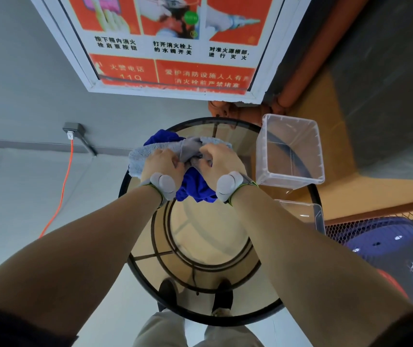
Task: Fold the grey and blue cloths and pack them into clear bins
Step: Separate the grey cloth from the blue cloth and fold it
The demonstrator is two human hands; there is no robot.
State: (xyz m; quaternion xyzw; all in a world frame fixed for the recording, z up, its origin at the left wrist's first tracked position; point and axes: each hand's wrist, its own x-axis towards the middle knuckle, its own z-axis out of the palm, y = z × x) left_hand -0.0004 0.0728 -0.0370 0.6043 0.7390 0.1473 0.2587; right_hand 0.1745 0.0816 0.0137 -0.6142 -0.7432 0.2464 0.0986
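A grey fluffy cloth [140, 156] lies bunched on the far part of the round glass table [208, 319]. My left hand [161, 165] and my right hand [219, 160] both grip it close together at its middle. A blue cloth [196, 187] lies crumpled under the grey one, showing below my wrists and again at the far left behind the grey cloth. A clear bin [290, 149] stands at the table's right edge with nothing in it. A second clear bin [305, 212] is partly hidden behind my right forearm.
A wall with a red fire-safety poster [170, 43] rises behind the table. An orange cable [62, 194] hangs from a wall socket on the left. A metal mesh fence [381, 231] and a blue disc are at the right. My feet show through the glass.
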